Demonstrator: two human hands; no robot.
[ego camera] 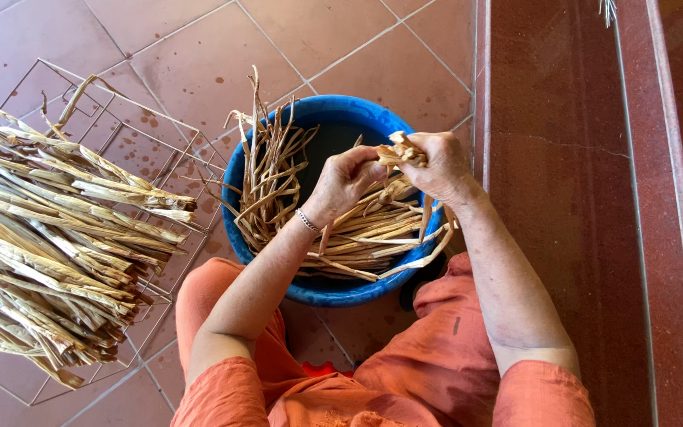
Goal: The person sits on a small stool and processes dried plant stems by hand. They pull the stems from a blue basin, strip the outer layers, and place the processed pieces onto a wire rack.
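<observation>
Head camera is looking down at both hands working over a blue bucket (pixel 250 237) on the tiled floor (pixel 199 55). The right hand (pixel 439 164) is clenching the end of a dried leaf strip (pixel 401 150), and the left hand (pixel 343 182) is pinching that same strip just beside it (a bracelet (pixel 307 221) is sitting at that wrist). More strips (pixel 270 186) are lying in the bucket. A bundle of dried stalks (pixel 49 229) is resting on a wire rack (pixel 144 134), left of the bucket.

single head-worn view, straight down and close over blue tub (pixel 333 294) on tiled floor (pixel 199 55)
</observation>
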